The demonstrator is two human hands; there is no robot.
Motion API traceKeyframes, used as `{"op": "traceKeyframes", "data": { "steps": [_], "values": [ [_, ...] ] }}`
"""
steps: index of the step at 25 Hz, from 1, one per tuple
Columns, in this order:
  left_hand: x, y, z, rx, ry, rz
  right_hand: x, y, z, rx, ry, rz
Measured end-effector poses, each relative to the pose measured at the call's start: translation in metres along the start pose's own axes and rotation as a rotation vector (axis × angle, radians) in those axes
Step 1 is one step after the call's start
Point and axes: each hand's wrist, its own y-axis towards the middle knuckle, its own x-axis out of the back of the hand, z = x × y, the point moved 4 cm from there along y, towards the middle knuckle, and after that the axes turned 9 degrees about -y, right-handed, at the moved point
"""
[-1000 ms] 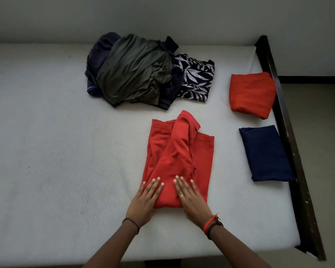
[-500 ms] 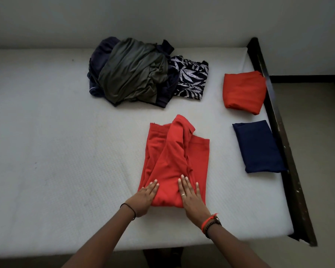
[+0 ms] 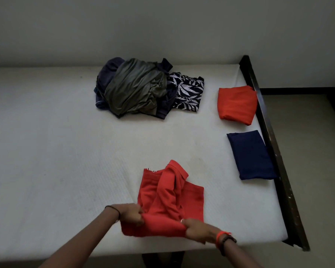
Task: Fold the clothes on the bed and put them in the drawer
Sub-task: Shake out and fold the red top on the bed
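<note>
A red shirt (image 3: 170,198) lies half folded near the front edge of the white mattress (image 3: 56,151). My left hand (image 3: 131,213) grips its near left corner and my right hand (image 3: 196,228) grips its near right corner, with the near hem lifted off the mattress. A heap of unfolded clothes (image 3: 135,89), olive on top of dark navy, sits at the back. A leaf-print garment (image 3: 188,91) lies beside it.
A folded orange-red garment (image 3: 236,102) and a folded navy garment (image 3: 249,155) lie along the right side by the dark bed frame (image 3: 275,151). Beyond the frame is bare floor (image 3: 317,171). A grey wall runs behind the bed. No drawer is in view.
My hands were pressing flat on the shirt's near end. Now both have closed on its near corners and raised the hem. The camera has tilted up.
</note>
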Motion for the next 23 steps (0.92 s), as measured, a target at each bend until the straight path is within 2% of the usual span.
{"op": "traceKeyframes", "data": {
  "steps": [2,5,11,16,18,20,21,23],
  "values": [
    [0.03,-0.007,-0.004,-0.056,-0.076,-0.042,0.03,-0.013,-0.003,-0.003,0.129,-0.036],
    [0.072,-0.008,-0.004,-0.113,-0.152,-0.143,0.077,-0.022,-0.01,0.043,0.184,-0.063],
    [0.134,0.011,-0.013,-0.175,-0.086,-0.424,0.143,0.008,-0.044,-0.04,0.234,-0.335],
    [0.144,0.052,-0.012,-0.124,-0.003,-0.647,0.142,0.05,-0.063,-0.147,0.095,-0.503],
    [0.133,0.058,-0.013,-0.108,0.024,-0.921,0.129,0.058,-0.062,-0.194,0.022,-0.648],
    [0.106,0.058,-0.018,-0.2,0.1,-1.244,0.111,0.059,-0.049,-0.166,-0.166,-0.957],
    [0.087,0.058,-0.023,-0.281,0.118,-1.318,0.099,0.06,-0.036,-0.097,-0.256,-1.05],
    [0.046,0.068,-0.036,-0.441,0.118,-1.253,0.074,0.069,-0.006,0.051,-0.374,-1.049]
  ]
}}
